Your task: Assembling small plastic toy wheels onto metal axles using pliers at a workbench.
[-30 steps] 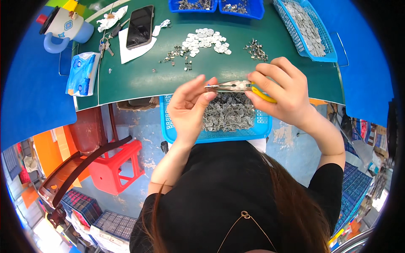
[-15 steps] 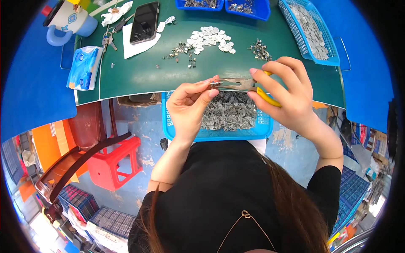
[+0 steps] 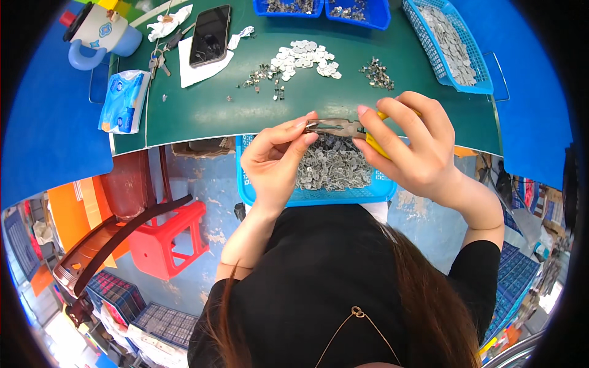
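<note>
Between thumb and fingertips my left hand [image 3: 274, 161] pinches a small part, mostly covered by the fingers; a bit of metal and white shows. Yellow-handled needle-nose pliers [image 3: 345, 127] are in my right hand [image 3: 412, 138], which is closed round the handles. The pliers' jaws point left and reach the small part at my left fingertips. Below both hands, at my lap, a light blue basket [image 3: 294, 199] holds many small grey-and-clear pieces [image 3: 337, 164]. Beyond the hands lie a heap of white flat pieces [image 3: 305, 56] and two little piles of metal bits [image 3: 377, 73].
Dark blue bins [image 3: 359, 23] of metal parts stand at the green table's [image 3: 202, 110] far edge. A blue basket [image 3: 446, 67] of flat grey pieces is far right. Phone [image 3: 210, 35], keys [image 3: 158, 62], tissue pack [image 3: 124, 101] and mug [image 3: 109, 30] sit left. A red stool [image 3: 162, 245] stands lower left.
The pliers' jaws have drawn closer together on the small part, and the handles have come nearer each other as my right hand squeezed. My left hand has barely moved.
</note>
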Available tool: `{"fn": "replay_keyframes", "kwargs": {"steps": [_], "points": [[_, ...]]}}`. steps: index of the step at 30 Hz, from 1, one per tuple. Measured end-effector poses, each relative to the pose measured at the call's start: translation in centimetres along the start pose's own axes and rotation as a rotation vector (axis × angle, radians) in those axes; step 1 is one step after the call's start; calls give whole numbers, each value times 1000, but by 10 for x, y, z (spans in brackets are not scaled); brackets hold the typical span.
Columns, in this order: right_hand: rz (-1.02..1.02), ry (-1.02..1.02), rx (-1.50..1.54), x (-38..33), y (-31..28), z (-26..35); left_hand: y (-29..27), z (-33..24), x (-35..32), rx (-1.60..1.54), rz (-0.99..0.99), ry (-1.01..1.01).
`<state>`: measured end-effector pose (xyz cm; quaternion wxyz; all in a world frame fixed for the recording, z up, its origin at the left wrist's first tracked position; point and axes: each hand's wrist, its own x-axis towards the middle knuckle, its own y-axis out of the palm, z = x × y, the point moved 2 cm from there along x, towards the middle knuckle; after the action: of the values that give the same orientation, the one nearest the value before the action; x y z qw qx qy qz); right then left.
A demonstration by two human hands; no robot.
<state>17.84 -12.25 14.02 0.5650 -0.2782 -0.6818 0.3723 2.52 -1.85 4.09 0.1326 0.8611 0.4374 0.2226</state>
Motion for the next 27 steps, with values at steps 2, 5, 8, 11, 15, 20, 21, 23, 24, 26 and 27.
{"fn": "replay_keyframes", "kwargs": {"steps": [2, 5, 8, 11, 15, 20, 21, 23, 24, 26, 27], "points": [[-2, -4, 1, 1, -2, 1, 0, -1, -1, 6, -1, 31], [8, -2, 13, 1, -3, 2, 1, -1, -3, 37, -9, 62], [17, -35, -8, 4, -5, 3, 1, 0, -4, 39, -23, 61], [40, -117, -40, 5, -6, 3, 3, -3, -4, 145, -40, 51], [31, -166, -36, 5, -6, 2, 1, 1, -4, 116, -23, 74], [121, -26, 159, -1, 2, -6, -7, 1, -6, 76, 36, -32], [119, -29, 162, -6, 6, -10, -13, -1, -6, 79, 32, -30], [65, 163, 203, -27, 15, -22, -22, 1, -8, 208, 158, -313], [103, 250, 195, -42, 25, -27, -22, 5, -7, 285, 267, -388], [101, 307, 147, -59, 47, -31, -7, 5, 2, 486, 335, -331], [98, 360, 105, -65, 58, -33, 0, 4, 9, 690, 394, -271]]}}
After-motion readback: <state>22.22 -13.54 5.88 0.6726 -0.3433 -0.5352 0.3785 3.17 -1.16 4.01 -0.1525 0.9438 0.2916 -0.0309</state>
